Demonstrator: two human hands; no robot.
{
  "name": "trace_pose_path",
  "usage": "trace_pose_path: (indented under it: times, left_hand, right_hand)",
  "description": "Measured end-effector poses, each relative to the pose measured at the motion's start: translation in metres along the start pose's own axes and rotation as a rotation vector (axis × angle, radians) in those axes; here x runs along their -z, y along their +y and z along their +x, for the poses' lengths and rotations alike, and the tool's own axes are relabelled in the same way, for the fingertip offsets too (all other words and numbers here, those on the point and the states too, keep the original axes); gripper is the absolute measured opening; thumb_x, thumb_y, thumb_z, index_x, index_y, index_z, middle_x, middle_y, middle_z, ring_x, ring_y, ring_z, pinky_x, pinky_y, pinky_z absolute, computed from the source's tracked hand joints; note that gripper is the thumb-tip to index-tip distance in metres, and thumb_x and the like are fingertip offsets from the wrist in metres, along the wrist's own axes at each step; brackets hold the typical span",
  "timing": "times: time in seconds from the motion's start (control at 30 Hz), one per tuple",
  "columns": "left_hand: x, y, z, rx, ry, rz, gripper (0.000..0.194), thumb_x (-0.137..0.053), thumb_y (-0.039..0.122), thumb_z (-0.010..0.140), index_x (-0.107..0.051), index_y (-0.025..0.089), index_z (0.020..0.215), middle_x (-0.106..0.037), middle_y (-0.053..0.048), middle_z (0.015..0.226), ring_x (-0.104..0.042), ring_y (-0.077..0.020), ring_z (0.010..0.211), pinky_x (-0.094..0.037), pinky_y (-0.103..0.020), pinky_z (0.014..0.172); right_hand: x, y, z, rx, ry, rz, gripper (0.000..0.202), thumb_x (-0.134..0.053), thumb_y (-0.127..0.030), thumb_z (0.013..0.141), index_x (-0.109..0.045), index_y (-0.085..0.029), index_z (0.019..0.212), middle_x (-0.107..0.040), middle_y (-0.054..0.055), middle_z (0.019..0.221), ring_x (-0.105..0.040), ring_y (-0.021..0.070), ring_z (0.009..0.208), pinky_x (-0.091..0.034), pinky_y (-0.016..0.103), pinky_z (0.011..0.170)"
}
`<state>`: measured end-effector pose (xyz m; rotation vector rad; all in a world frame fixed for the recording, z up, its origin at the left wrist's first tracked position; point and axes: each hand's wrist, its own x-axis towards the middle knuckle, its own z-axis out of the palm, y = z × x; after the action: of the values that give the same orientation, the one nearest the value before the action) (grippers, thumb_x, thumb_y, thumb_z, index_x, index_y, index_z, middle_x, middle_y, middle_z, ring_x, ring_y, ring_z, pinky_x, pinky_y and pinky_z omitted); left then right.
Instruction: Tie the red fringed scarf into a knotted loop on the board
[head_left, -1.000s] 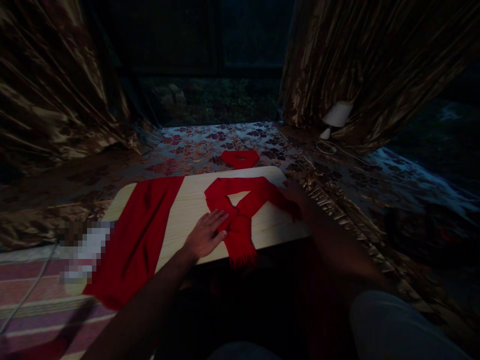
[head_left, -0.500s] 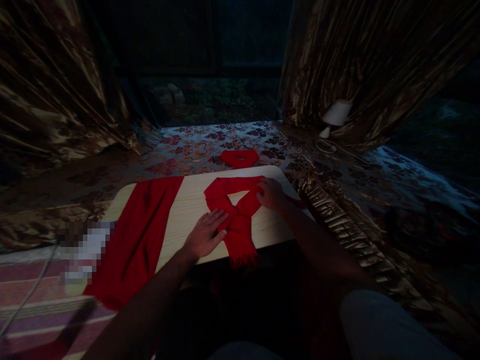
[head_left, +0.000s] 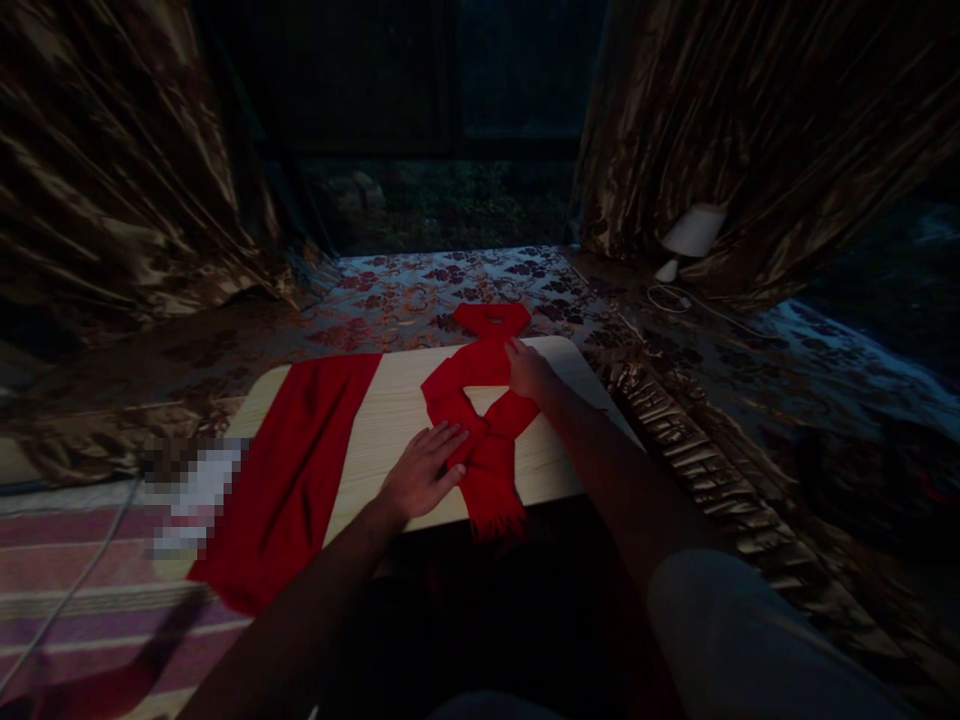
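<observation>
A red scarf (head_left: 495, 455) with a fringed end lies in a crossed loop on a pale wood-grain table (head_left: 386, 440). The fringe hangs at the table's near edge. My left hand (head_left: 424, 470) rests flat on the left side of the crossing, fingers stretched out. At the upper right of the loop, my right hand (head_left: 531, 370) has its fingers closed on the scarf; its thumb is hard to see. Past the far table edge lies a folded red piece (head_left: 491, 318), which meets the loop's top in this view.
A wide red cloth (head_left: 300, 460) drapes over the table's left part and hangs off its near edge. Beyond are a patterned cover (head_left: 420, 285), curtains (head_left: 660, 120) and a white lamp (head_left: 696, 230) with its cord. A striped cloth (head_left: 67, 590) lies at lower left.
My right hand has moved up and left along the loop. The loop's top band has spread wider toward the far edge. My left hand stays on the scarf. The view has shifted slightly.
</observation>
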<state>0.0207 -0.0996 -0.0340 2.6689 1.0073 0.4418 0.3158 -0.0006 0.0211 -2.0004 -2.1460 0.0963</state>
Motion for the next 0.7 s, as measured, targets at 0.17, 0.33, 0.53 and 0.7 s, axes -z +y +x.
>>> trace_pose_path:
  times: [0.17, 0.33, 0.53, 0.7]
  left_hand:
    - [0.002, 0.002, 0.0, 0.012, 0.0, -0.006, 0.059, -0.037, 0.052, 0.103, -0.04, 0.025, 0.156, -0.043, -0.008, 0.16, -0.032, -0.0268, 0.151, -0.027, -0.054, 0.123]
    - [0.0, 0.001, -0.001, 0.009, 0.018, -0.022, 0.058, -0.038, 0.05, 0.103, -0.043, 0.024, 0.154, -0.045, -0.009, 0.158, -0.035, -0.0265, 0.15, -0.029, -0.053, 0.122]
    - [0.004, -0.002, 0.028, 0.121, 0.114, 0.061, 0.051, -0.034, 0.046, 0.104, -0.059, 0.023, 0.142, -0.048, -0.011, 0.156, -0.038, -0.0289, 0.148, -0.03, -0.058, 0.118]
    - [0.017, -0.011, 0.066, 0.22, 0.121, 0.255, 0.046, -0.048, 0.051, 0.097, -0.071, 0.025, 0.127, -0.03, -0.01, 0.166, -0.024, -0.0376, 0.153, -0.031, -0.058, 0.117]
  right_hand:
    - [-0.001, -0.005, 0.005, -0.064, -0.098, -0.108, 0.041, -0.062, -0.023, 0.086, -0.071, -0.021, 0.126, -0.063, 0.019, 0.132, -0.058, 0.0353, 0.12, -0.046, 0.045, 0.102]
    - [0.009, 0.001, 0.004, -0.088, -0.079, -0.105, 0.039, -0.061, -0.02, 0.089, -0.069, -0.015, 0.126, -0.065, 0.024, 0.125, -0.061, 0.0356, 0.118, -0.045, 0.047, 0.102]
    - [0.019, 0.011, -0.001, -0.016, -0.057, -0.09, 0.046, -0.053, -0.008, 0.088, -0.062, -0.017, 0.133, -0.063, 0.017, 0.131, -0.063, 0.0262, 0.116, -0.047, 0.034, 0.099]
    - [0.025, 0.022, 0.006, -0.036, 0.063, -0.025, 0.065, -0.053, -0.004, 0.083, -0.052, -0.016, 0.146, -0.06, 0.015, 0.138, -0.061, 0.0235, 0.119, -0.047, 0.029, 0.101]
